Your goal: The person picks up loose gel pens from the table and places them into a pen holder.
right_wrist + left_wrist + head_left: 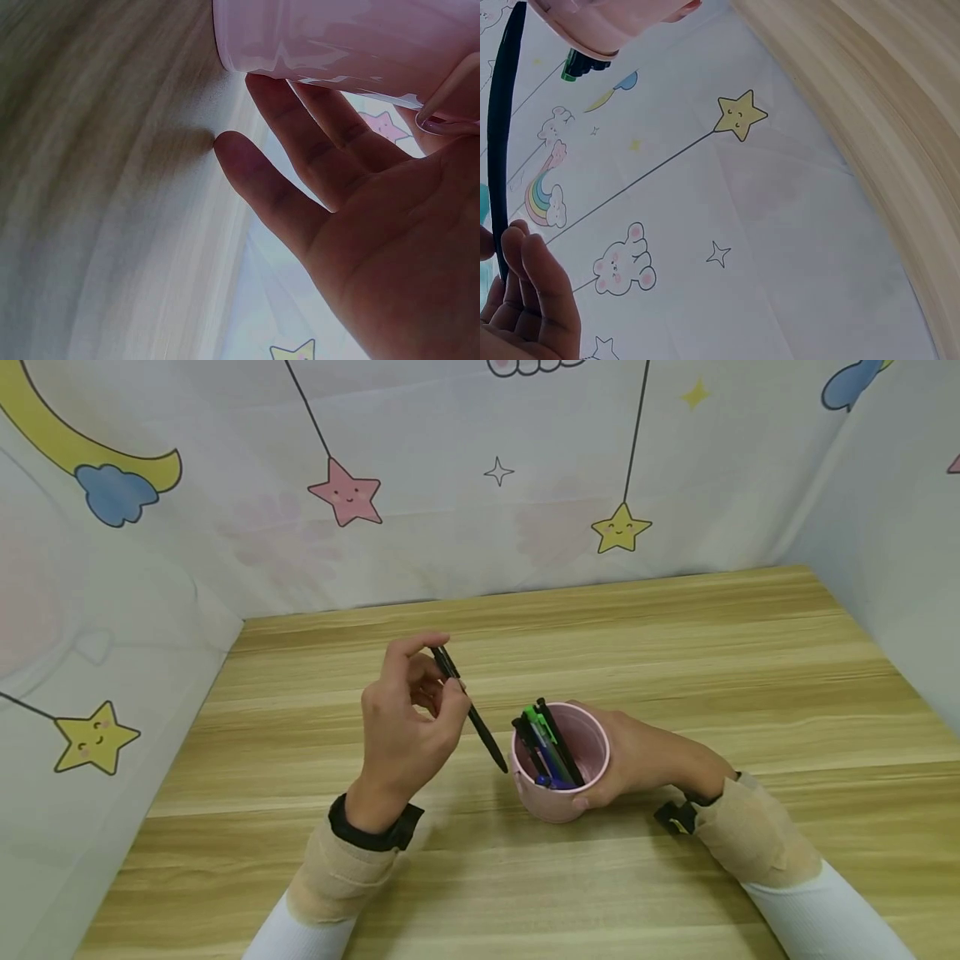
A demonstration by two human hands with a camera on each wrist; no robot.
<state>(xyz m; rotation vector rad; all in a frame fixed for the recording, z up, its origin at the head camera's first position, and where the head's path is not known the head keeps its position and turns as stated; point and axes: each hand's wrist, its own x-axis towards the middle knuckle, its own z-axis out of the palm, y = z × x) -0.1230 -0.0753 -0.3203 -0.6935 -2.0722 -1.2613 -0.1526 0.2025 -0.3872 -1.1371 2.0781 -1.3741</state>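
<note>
My left hand (401, 727) pinches a slim black pen (487, 742) near its upper end, between thumb and fingers. The pen slants down to the right, its lower tip just left of a pink cup (551, 807). In the left wrist view the same pen (500, 127) rises from the fingertips of the left hand (544, 300). Around the right side of the cup curls my right hand (648, 752), thumb on the near wall. Several pens (551, 747), black, green and blue, lean inside the cup. The right wrist view shows fingers of the right hand (360, 187) against the cup (337, 37).
Everything stands on a wood-grain table (675, 635). White cloth (465, 552) printed with stars and clouds hangs behind its back edge and along both sides. A pale pink handle (457, 90) hangs beside the cup in the right wrist view.
</note>
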